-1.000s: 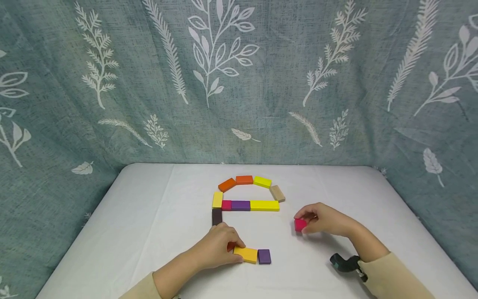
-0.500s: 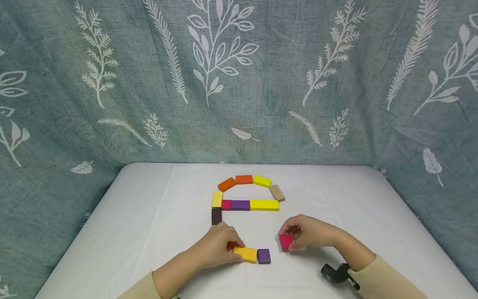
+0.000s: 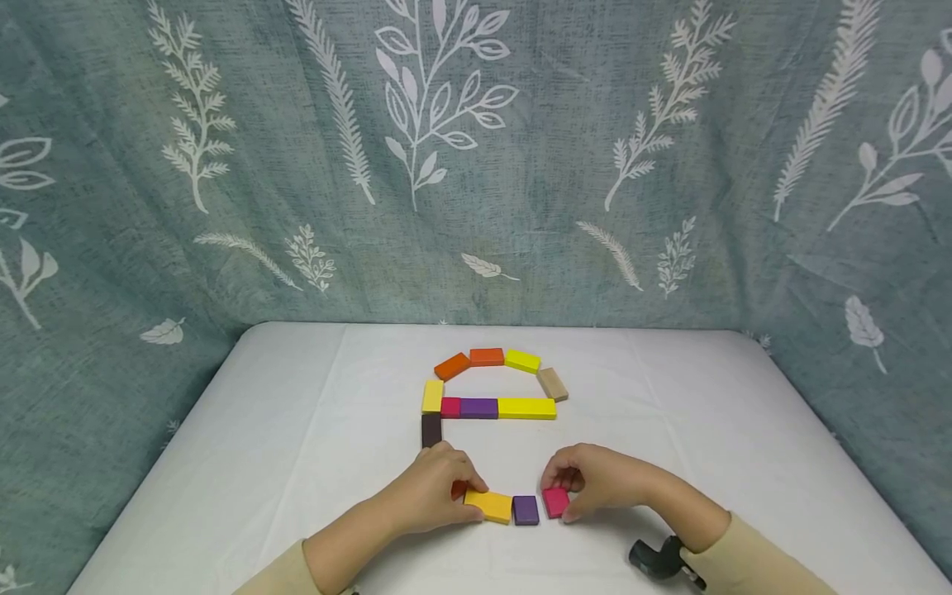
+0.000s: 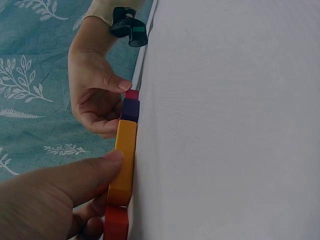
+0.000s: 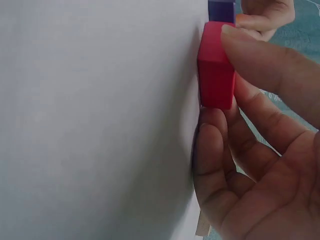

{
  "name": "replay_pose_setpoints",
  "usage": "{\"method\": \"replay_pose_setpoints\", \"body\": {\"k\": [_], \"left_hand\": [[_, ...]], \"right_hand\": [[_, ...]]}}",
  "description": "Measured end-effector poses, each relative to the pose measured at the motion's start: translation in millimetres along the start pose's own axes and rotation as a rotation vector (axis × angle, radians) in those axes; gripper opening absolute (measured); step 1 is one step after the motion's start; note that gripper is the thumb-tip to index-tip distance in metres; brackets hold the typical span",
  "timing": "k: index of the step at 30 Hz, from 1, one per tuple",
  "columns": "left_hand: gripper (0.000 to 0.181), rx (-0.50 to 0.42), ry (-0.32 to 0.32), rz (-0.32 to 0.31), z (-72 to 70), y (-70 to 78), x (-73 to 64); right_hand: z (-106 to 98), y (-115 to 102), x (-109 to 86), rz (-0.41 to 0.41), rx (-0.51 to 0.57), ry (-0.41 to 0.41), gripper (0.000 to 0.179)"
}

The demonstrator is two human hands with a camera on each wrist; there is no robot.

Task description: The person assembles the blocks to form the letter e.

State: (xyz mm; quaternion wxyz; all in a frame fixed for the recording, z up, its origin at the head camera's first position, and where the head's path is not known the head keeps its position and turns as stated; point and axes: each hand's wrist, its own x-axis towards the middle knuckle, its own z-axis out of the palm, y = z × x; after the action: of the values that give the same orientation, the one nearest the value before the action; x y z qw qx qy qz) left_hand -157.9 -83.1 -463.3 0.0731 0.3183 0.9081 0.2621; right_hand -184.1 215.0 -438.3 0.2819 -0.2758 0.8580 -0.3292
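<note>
In the head view my left hand (image 3: pixel 431 496) holds an orange-yellow block (image 3: pixel 491 507) by its left part, thumb at the near side and fingers at the far side. A red-orange block (image 4: pixel 116 222) adjoins its end in the left wrist view, mostly covered by that hand from above. At the right end lies a small purple block (image 3: pixel 525 510). Just right of it, my right hand (image 3: pixel 606 481) pinches a pinkish-red block (image 3: pixel 554 502) between thumb and fingers, slightly tilted and a narrow gap away. The right wrist view shows the thumb on this red block (image 5: pixel 216 70).
Farther back on the white table (image 3: pixel 335 463), several blocks form an arch, including an orange one (image 3: pixel 487 357) and a tan one (image 3: pixel 553 384). Below runs a row ending in a long yellow block (image 3: pixel 526 408). A black block (image 3: pixel 431 430) stands beyond my left hand.
My right hand has brought the red block leftward and nearer, up beside the purple block. My left hand has stayed on the orange-yellow block.
</note>
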Motion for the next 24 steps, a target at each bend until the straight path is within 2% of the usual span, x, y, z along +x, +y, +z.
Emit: {"method": "replay_pose_setpoints", "body": {"k": [24], "left_hand": [[0.025,-0.005,-0.017,-0.010,-2.6,0.8,2.1]], "right_hand": [[4.6,-4.5,3.2,-0.011,0.008,-0.014,0.033]]}}
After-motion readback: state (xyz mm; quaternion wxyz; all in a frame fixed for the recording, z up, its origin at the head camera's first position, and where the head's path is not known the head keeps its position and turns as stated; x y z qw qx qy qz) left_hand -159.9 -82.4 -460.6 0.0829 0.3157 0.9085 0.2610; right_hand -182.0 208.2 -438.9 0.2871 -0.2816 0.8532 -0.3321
